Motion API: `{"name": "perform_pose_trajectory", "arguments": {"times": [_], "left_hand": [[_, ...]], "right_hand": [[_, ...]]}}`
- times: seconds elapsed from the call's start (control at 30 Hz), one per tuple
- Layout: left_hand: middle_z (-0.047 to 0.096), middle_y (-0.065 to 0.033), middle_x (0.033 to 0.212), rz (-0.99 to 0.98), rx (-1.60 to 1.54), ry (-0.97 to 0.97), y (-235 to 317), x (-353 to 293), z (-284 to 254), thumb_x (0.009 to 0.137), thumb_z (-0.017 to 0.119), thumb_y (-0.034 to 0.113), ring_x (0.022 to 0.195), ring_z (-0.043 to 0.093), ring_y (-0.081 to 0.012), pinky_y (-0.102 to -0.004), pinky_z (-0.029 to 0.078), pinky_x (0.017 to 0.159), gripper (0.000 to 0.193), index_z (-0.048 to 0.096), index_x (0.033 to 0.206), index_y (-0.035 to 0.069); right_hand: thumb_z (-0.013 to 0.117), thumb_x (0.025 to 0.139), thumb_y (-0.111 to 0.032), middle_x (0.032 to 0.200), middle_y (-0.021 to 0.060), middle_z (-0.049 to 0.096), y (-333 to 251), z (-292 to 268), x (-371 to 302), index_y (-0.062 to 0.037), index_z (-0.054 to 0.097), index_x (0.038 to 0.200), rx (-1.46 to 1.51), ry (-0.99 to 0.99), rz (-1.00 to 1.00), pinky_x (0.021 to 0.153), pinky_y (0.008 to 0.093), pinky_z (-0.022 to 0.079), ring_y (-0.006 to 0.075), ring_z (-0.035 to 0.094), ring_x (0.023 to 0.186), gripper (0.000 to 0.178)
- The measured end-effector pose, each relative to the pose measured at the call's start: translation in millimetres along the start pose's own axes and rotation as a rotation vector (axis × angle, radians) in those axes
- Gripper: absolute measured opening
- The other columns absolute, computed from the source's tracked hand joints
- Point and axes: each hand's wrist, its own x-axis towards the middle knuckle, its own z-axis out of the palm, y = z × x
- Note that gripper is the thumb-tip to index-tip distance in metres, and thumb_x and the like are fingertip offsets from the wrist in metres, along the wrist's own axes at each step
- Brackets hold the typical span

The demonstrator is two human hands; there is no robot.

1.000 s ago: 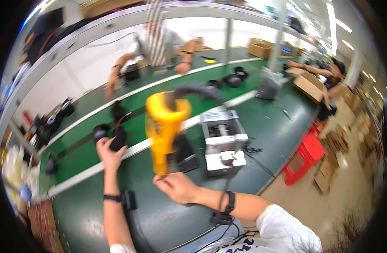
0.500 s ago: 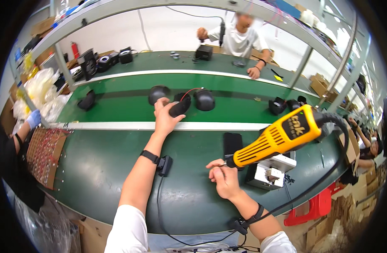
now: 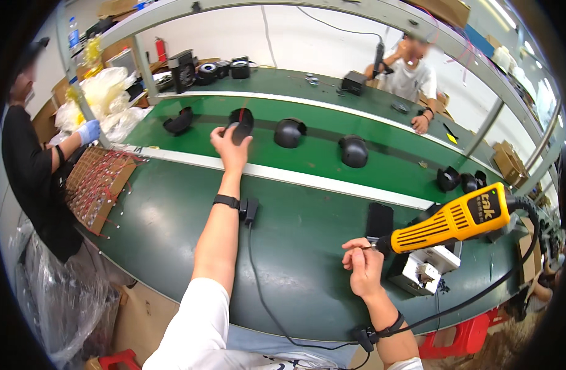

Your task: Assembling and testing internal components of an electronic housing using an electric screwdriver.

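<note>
My left hand [image 3: 231,149] reaches over the green belt [image 3: 203,139] with its fingers closed round a black curved shell [image 3: 242,125]; a thin red wire shows at the shell. Close to its right on the belt lies a black domed shell [image 3: 288,134], and a second domed shell [image 3: 354,152] lies farther right. Over the near bench, my right hand [image 3: 364,268] pinches the front end of a yellow electric screwdriver [image 3: 449,221], whose body slants up to the right. The tip is partly hidden by my fingers.
A white box-shaped device [image 3: 415,274] and a black flat tray [image 3: 380,220] stand near the screwdriver. Another black shell [image 3: 179,121] lies on the belt's left. Cardboard with red wires [image 3: 101,185] lies at the left bench end. Co-workers are at the left and across; cables cross the bench.
My view has swung left. My left hand has carried the black shell leftward and farther over the belt. The right hand keeps the screwdriver. The co-worker across has raised a hand toward the head.
</note>
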Motion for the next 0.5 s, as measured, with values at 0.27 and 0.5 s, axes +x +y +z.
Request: {"name": "perform_pose_trajectory", "arguments": {"times": [0.27,0.5], "left_hand": [[0.03,-0.0212,0.149,0.018,-0.104,-0.154,-15,-5,-2,0.068,0.084,0.0,0.136,0.036,-0.0437,-0.048,0.037,0.111,0.066,0.059,0.128,0.015],[0.033,-0.0222,0.143,-0.177,0.011,-0.151,-27,-6,2,0.062,0.085,0.009,0.131,0.039,-0.0411,-0.0484,0.036,0.111,0.084,0.046,0.137,0.011]], "right_hand": [[0.044,0.102,-0.023,0.069,0.005,0.059,2,2,-2,0.0051,0.063,0.088,0.037,0.012,0.0,0.052,0.0225,0.044,0.0086,0.054,0.055,0.037],[0.045,0.1,-0.017,0.067,0.0031,0.057,-1,-4,0,0.0038,0.062,0.091,0.061,0.042,-0.016,0.053,0.0218,0.043,0.0078,0.052,0.055,0.029]]}}
